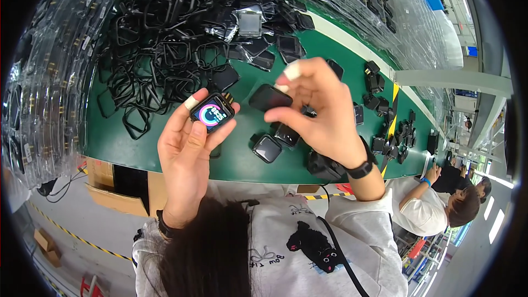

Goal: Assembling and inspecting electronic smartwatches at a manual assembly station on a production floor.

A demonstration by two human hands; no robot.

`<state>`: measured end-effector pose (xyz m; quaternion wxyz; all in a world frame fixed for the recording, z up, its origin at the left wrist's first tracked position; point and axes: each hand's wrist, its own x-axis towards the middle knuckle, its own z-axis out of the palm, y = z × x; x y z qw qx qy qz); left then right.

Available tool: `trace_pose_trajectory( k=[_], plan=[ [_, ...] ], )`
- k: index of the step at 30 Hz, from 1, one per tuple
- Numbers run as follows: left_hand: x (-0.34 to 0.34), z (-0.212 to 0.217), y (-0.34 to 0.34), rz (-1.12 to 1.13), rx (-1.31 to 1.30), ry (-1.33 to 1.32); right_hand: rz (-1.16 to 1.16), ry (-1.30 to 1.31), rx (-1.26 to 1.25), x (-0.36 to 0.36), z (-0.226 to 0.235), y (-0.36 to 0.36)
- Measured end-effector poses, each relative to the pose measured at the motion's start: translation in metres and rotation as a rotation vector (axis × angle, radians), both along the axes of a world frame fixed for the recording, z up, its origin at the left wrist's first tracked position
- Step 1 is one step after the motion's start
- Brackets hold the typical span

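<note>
My left hand [186, 146] is closed around a smartwatch body [213, 113], its lit face turned up and showing a coloured ring. Small gold-coloured contacts stick out at its upper edge. In my right hand [327, 113] a dark, rounded-square panel [270, 98] is pinched between thumb and fingers, with clear film showing at its edge. A gap separates the panel from the lit watch. White coverings sit on fingertips of both hands. Below the panel, a watch body with a dark face [267, 148] lies on the green table [236, 162], beside another dark watch piece [287, 135].
Tangled black rectangular frames [159, 49] heap across the table's far left. Bagged dark panels [250, 25] lie beside them. Stacked clear plastic trays [52, 93] rise at the left, with more trays [401, 27] at the far right. Small black parts [377, 82] lie rightward; a co-worker [426, 203] sits beyond.
</note>
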<state>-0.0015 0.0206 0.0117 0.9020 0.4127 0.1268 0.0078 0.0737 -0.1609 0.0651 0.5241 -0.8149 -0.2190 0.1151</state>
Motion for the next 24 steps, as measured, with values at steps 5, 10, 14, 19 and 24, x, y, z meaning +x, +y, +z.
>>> trace_pose_trajectory(
  k=[5,10,14,19,24],
  plan=[
    [0.001,0.007,-0.014,-0.074,-0.061,-0.04,0.076,0.297,0.137,-0.012,0.023,-0.019],
    [-0.001,0.027,-0.033,-0.12,-0.169,-0.075,0.116,0.48,0.101,-0.015,0.03,-0.027],
    [0.0,0.03,-0.043,-0.115,-0.107,-0.057,0.127,0.289,0.194,-0.021,0.02,-0.041],
    [-0.002,0.034,-0.05,-0.116,-0.106,-0.048,0.141,-0.46,-0.069,-0.033,0.007,-0.05],
    [-0.002,0.033,-0.056,-0.122,-0.093,-0.052,0.114,-0.65,-0.173,-0.042,0.007,-0.053]
  ],
)
